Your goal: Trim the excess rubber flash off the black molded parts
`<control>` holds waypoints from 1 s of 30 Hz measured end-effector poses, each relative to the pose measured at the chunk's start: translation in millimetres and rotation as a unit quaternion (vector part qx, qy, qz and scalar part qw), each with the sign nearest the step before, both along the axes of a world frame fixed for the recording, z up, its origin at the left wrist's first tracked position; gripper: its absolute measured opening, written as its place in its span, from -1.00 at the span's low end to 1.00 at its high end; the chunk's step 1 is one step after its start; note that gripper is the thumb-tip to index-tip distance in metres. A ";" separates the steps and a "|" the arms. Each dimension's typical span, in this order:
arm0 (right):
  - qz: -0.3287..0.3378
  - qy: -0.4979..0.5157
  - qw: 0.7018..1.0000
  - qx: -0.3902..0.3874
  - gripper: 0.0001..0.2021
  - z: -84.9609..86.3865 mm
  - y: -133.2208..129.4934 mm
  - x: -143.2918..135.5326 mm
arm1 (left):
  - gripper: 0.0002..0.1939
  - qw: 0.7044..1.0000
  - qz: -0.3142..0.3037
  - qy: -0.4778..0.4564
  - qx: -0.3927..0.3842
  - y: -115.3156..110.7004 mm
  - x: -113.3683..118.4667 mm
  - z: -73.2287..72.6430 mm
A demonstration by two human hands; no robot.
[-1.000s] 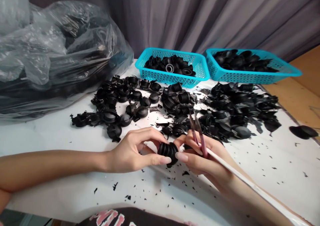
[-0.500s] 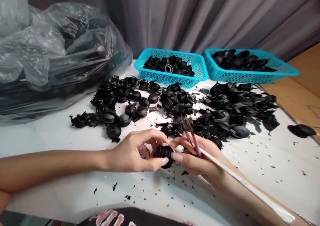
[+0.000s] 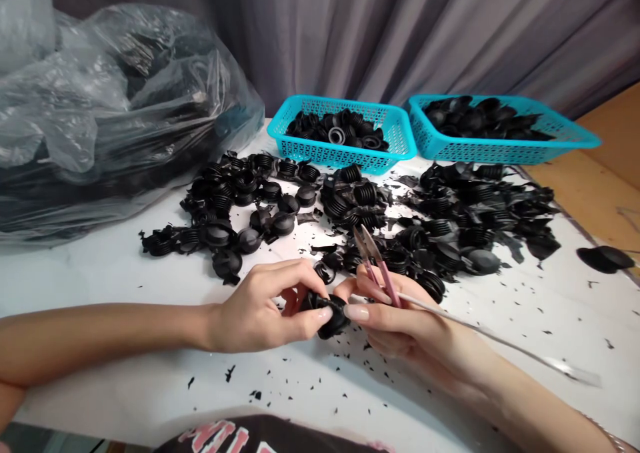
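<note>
Between the fingers and thumb of my left hand [image 3: 280, 303] is a black ribbed rubber piece [image 3: 333, 323], held just above the white table. My right hand [image 3: 400, 313] is closed, its thumb and index fingertips at the right side of that piece. A pink-handled tool with two metal tips [image 3: 383, 263], like tweezers or small scissors, stands up out of my right hand, tips pointing away. Also lodged in that hand is a slender whitish rod [image 3: 480, 329] with a flattened end, lying over the wrist. Part of the rubber piece is hidden by my fingers.
Black ribbed rubber pieces lie in a left heap [image 3: 220, 196] and a right heap [image 3: 465, 206]. Behind stand two blue baskets [image 3: 345, 161] holding black parts. A large clear plastic bag [image 3: 150, 106] fills the left. Black scraps litter the white table [image 3: 250, 373].
The rubber piece has turned in my fingers, its ribs now less visible. The pink tool's tips have shifted slightly left, and the whitish rod has swung up at its far end.
</note>
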State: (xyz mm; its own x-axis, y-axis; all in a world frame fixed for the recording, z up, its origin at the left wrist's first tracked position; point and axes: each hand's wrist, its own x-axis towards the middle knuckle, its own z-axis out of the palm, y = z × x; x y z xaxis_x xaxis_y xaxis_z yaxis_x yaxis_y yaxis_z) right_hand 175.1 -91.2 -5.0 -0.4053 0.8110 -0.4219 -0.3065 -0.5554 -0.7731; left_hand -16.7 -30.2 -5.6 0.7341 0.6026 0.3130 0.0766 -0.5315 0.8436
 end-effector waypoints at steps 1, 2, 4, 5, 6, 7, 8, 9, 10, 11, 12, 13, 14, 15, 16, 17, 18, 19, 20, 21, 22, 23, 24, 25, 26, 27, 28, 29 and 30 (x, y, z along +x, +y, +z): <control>0.003 -0.008 1.000 0.002 -0.78 -0.6 0.2 -0.4 | -0.97 1.000 0.006 0.005 -0.010 -0.2 -0.1 0.2; 0.004 -0.025 1.000 0.010 -0.77 -0.6 0.3 -0.8 | -0.96 1.000 0.012 0.009 -0.021 -0.4 -0.2 0.4; -0.007 -0.090 0.995 0.032 -0.75 1.2 0.4 -0.6 | -0.94 0.999 0.024 0.012 -0.045 -0.5 -0.8 0.5; -0.021 -0.139 0.989 0.048 -0.75 3.0 0.4 0.0 | -0.93 0.998 0.031 0.013 -0.059 -0.5 -1.2 0.4; -0.038 -0.193 0.978 0.068 -0.75 5.1 0.3 1.2 | -0.93 0.996 0.038 0.013 -0.075 -0.4 -1.6 0.2; -0.054 -0.247 0.963 0.090 -0.75 7.4 0.2 2.8 | -0.93 0.995 0.046 0.013 -0.092 -0.2 -2.0 0.1; -0.067 -0.293 0.947 0.110 -0.74 9.6 0.0 4.6 | -0.93 0.992 0.053 0.014 -0.110 -0.1 -2.4 0.1; -0.073 -0.328 0.933 0.129 -0.74 11.7 -0.3 6.4 | -0.93 0.990 0.058 0.015 -0.128 -0.1 -2.8 0.1; -0.076 -0.353 0.921 0.144 -0.74 13.4 -0.8 7.9 | -0.93 0.988 0.061 0.015 -0.143 -0.1 -3.1 0.1; -0.077 -0.371 0.913 0.154 -0.74 14.7 -1.3 9.0 | -0.93 0.986 0.062 0.016 -0.156 -0.1 -3.4 0.3; -0.077 -0.383 0.906 0.161 -0.75 15.4 -2.0 9.6 | -0.93 0.984 0.061 0.016 -0.165 -0.1 -3.6 0.6; -0.079 -0.392 0.901 0.167 -0.77 15.5 -2.8 9.6 | -0.92 0.984 0.059 0.016 -0.170 -0.2 -3.8 1.0; -0.082 -0.397 0.897 0.173 -0.78 15.2 -3.6 9.1 | -0.92 0.983 0.057 0.017 -0.172 -0.2 -4.0 1.5; -0.083 -0.402 0.894 0.180 -0.80 14.6 -4.4 8.4 | -0.92 0.983 0.054 0.017 -0.173 -0.2 -4.2 2.0; -0.084 -0.405 0.891 0.186 -0.80 13.9 -5.2 7.5 | -0.91 0.983 0.051 0.016 -0.174 -0.2 -4.4 2.6; -0.085 -0.407 0.890 0.189 -0.80 13.2 -5.8 6.7 | -0.90 0.983 0.050 0.016 -0.176 -0.3 -4.6 3.3; -0.087 -0.407 0.889 0.189 -0.80 12.8 -6.2 6.1 | -0.89 0.983 0.049 0.015 -0.177 -0.4 -4.9 3.9; -0.090 -0.407 0.890 0.187 -0.79 12.6 -6.5 5.7 | -0.88 0.983 0.048 0.014 -0.175 -0.5 -5.2 4.4; -0.093 -0.407 0.890 0.182 -0.78 12.8 -6.6 5.6 | -0.88 0.984 0.047 0.012 -0.169 -0.7 -5.6 4.9; -0.097 -0.406 0.891 0.177 -0.78 13.3 -6.7 5.6 | -0.89 0.986 0.047 0.010 -0.159 -0.9 -5.9 5.3; -0.101 -0.405 0.893 0.171 -0.77 14.0 -6.6 5.8 | -0.89 0.988 0.047 0.009 -0.146 -1.1 -6.1 5.6; -0.104 -0.404 0.894 0.166 -0.77 14.7 -6.5 6.0 | -0.90 0.990 0.048 0.008 -0.134 -1.4 -6.3 5.7; -0.105 -0.404 0.894 0.162 -0.77 15.2 -6.5 6.1 | -0.91 0.991 0.049 0.007 -0.127 -1.6 -6.3 5.8; -0.105 -0.404 0.894 0.160 -0.78 15.6 -6.5 6.1 | -0.92 0.991 0.052 0.007 -0.123 -1.8 -6.3 5.7; -0.105 -0.405 0.894 0.159 -0.78 15.6 -6.7 6.0 | -0.92 0.991 0.054 0.008 -0.123 -1.9 -6.3 5.5; -0.105 -0.406 0.894 0.160 -0.78 15.2 -6.9 5.8 | -0.93 0.990 0.055 0.009 -0.126 -2.0 -6.2 5.3; -0.106 -0.405 0.894 0.160 -0.78 14.6 -7.2 5.5 | -0.93 0.990 0.055 0.009 -0.130 -2.0 -6.1 5.1; -0.108 -0.403 0.894 0.160 -0.78 13.9 -7.6 5.0 | -0.94 0.989 0.055 0.008 -0.134 -2.1 -6.0 4.9; -0.109 -0.400 0.896 0.159 -0.78 13.1 -7.9 4.5 | -0.94 0.989 0.055 0.009 -0.138 -2.3 -6.0 4.9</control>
